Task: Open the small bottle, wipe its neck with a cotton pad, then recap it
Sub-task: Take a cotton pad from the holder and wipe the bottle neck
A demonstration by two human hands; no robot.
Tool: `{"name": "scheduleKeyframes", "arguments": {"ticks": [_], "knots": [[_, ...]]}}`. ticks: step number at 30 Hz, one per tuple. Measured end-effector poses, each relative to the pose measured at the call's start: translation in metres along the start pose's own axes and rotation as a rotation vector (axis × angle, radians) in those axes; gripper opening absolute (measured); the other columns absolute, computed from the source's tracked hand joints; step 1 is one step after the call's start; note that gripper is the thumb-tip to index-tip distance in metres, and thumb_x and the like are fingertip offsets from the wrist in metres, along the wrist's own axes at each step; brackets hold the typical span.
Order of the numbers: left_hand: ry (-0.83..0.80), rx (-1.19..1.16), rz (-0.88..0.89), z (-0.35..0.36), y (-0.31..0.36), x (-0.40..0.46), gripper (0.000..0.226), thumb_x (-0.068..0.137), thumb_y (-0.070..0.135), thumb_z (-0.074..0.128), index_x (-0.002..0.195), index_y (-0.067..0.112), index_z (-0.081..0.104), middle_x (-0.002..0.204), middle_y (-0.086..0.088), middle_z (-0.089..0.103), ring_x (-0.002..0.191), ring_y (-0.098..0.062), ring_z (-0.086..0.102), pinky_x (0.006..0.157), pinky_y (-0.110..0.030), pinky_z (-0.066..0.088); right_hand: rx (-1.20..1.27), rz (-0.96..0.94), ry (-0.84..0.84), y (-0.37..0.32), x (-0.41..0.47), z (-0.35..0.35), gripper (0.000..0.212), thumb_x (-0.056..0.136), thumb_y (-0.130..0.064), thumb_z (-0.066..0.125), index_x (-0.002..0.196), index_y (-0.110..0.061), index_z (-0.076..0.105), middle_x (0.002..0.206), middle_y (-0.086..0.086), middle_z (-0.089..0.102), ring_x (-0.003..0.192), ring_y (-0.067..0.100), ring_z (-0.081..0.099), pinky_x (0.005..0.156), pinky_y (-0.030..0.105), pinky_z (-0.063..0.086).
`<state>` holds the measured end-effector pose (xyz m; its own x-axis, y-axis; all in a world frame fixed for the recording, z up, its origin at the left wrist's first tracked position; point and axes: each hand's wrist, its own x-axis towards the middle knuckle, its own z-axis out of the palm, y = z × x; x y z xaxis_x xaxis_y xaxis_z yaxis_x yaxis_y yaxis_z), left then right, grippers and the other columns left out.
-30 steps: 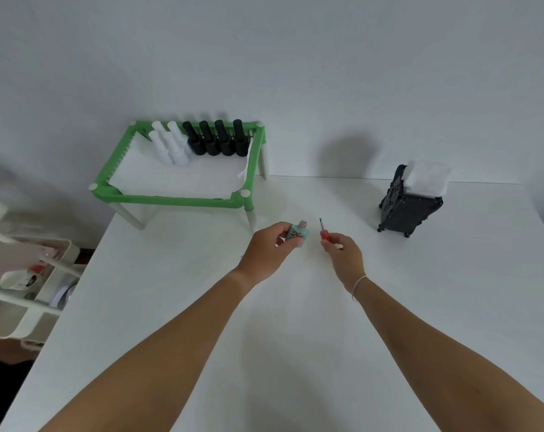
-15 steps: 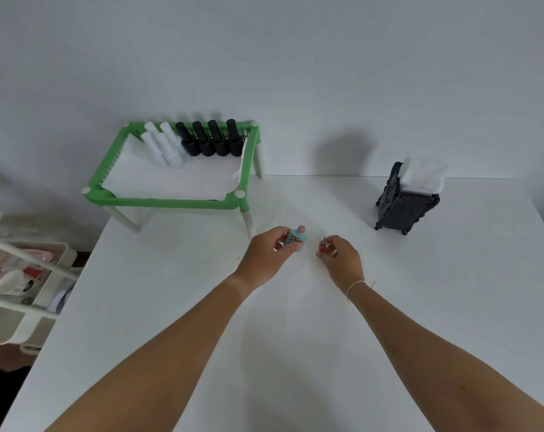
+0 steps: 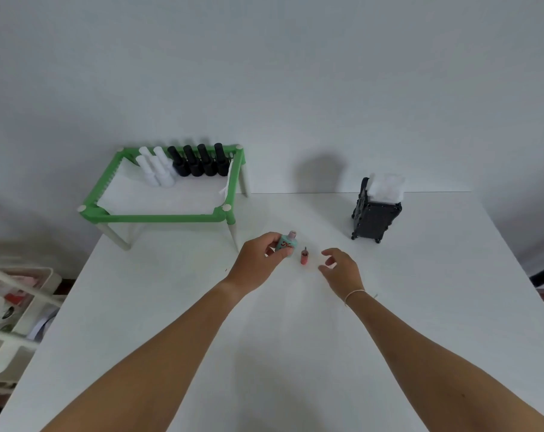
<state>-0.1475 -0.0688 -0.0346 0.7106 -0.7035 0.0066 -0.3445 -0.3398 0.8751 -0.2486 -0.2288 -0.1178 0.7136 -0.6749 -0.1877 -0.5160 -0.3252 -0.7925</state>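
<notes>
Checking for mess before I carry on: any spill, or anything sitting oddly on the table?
No spill visible. The red cap stands apart on the table, brush up, beside the open bottle in the left hand.

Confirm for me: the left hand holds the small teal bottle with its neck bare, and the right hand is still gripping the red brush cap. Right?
Not quite. In the head view the right hand is open and empty; the red brush cap stands on the white table, brush up, between the hands. The left hand does hold the small teal bottle, neck bare.
</notes>
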Motion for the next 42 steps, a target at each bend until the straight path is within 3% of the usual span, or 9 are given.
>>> {"name": "scheduleKeyframes", "arguments": {"ticks": [4, 8, 11, 14, 18, 23, 29, 37, 42], "knots": [[-0.023, -0.008, 0.055, 0.006, 0.012, -0.003, 0.002, 0.083, 0.023, 0.062, 0.085, 0.023, 0.062, 0.074, 0.015, 0.060, 0.069, -0.003, 0.053, 0.062, -0.006, 0.039, 0.007, -0.097, 0.096, -0.011, -0.005, -0.031, 0.020, 0.083, -0.012, 0.058, 0.102, -0.014, 0.062, 0.086, 0.000, 0.058, 0.076, 0.013, 0.052, 0.073, 0.023, 0.039], [-0.045, -0.028, 0.096, 0.015, 0.024, -0.004, 0.003, 0.083, 0.022, 0.062, 0.081, 0.024, 0.062, 0.065, 0.020, 0.064, 0.065, 0.000, 0.052, 0.062, -0.007, 0.039, 0.051, -0.216, 0.225, -0.026, -0.007, -0.070, 0.014, 0.082, -0.012, 0.059, 0.093, -0.017, 0.065, 0.078, 0.000, 0.059, 0.065, 0.007, 0.050, 0.062, 0.011, 0.038], [-0.063, -0.036, 0.117, 0.021, 0.033, -0.004, 0.001, 0.083, 0.022, 0.062, 0.083, 0.022, 0.063, 0.069, 0.008, 0.064, 0.062, 0.001, 0.052, 0.060, -0.006, 0.039, 0.125, -0.267, 0.331, -0.038, -0.007, -0.099, 0.010, 0.081, -0.015, 0.060, 0.086, -0.021, 0.066, 0.072, -0.004, 0.061, 0.065, 0.005, 0.054, 0.064, 0.009, 0.040], [-0.076, -0.044, 0.125, 0.027, 0.039, -0.002, 0.002, 0.083, 0.022, 0.062, 0.085, 0.024, 0.061, 0.075, 0.000, 0.064, 0.060, 0.000, 0.054, 0.058, -0.005, 0.040, 0.108, -0.307, 0.423, -0.047, 0.000, -0.124, 0.009, 0.081, -0.016, 0.058, 0.085, -0.020, 0.065, 0.072, -0.005, 0.059, 0.065, 0.006, 0.052, 0.065, 0.017, 0.040], [-0.079, -0.055, 0.111, 0.032, 0.044, 0.000, 0.004, 0.083, 0.022, 0.062, 0.087, 0.023, 0.061, 0.079, -0.003, 0.066, 0.059, -0.005, 0.053, 0.056, -0.005, 0.040, -0.135, -0.330, 0.423, -0.050, 0.017, -0.142, 0.016, 0.083, -0.016, 0.054, 0.096, -0.017, 0.064, 0.089, 0.003, 0.062, 0.081, 0.016, 0.052, 0.071, 0.025, 0.038], [-0.061, -0.027, 0.089, 0.028, 0.042, 0.001, 0.008, 0.083, 0.021, 0.062, 0.081, 0.029, 0.060, 0.069, 0.009, 0.061, 0.059, 0.006, 0.053, 0.057, -0.003, 0.038, -0.449, -0.366, 0.395, -0.051, 0.039, -0.144, 0.023, 0.082, -0.015, 0.056, 0.104, -0.012, 0.063, 0.107, 0.011, 0.062, 0.104, 0.032, 0.048, 0.082, 0.037, 0.041], [-0.035, 0.010, 0.044, 0.021, 0.033, 0.008, 0.005, 0.083, 0.026, 0.062, 0.089, 0.026, 0.062, 0.078, 0.012, 0.063, 0.070, -0.002, 0.054, 0.062, -0.005, 0.038, -0.637, -0.320, 0.373, -0.053, 0.057, -0.143, 0.021, 0.086, -0.017, 0.052, 0.103, -0.010, 0.062, 0.110, 0.011, 0.061, 0.105, 0.034, 0.047, 0.086, 0.041, 0.036], [-0.037, 0.014, 0.029, 0.026, 0.031, 0.012, 0.009, 0.084, 0.026, 0.061, 0.092, 0.023, 0.063, 0.081, 0.009, 0.063, 0.074, -0.008, 0.055, 0.063, -0.006, 0.038, -0.499, -0.259, 0.403, -0.054, 0.063, -0.147, 0.022, 0.087, -0.019, 0.048, 0.090, -0.011, 0.069, 0.101, 0.012, 0.066, 0.093, 0.034, 0.054, 0.081, 0.039, 0.038], [-0.048, 0.001, 0.031, 0.027, 0.033, 0.013, 0.009, 0.084, 0.025, 0.061, 0.093, 0.024, 0.063, 0.083, 0.006, 0.065, 0.073, -0.003, 0.055, 0.063, -0.007, 0.039, -0.226, -0.116, 0.374, -0.062, 0.062, -0.153, 0.019, 0.084, -0.020, 0.051, 0.085, -0.014, 0.069, 0.098, 0.008, 0.069, 0.093, 0.032, 0.059, 0.087, 0.043, 0.045]]}}
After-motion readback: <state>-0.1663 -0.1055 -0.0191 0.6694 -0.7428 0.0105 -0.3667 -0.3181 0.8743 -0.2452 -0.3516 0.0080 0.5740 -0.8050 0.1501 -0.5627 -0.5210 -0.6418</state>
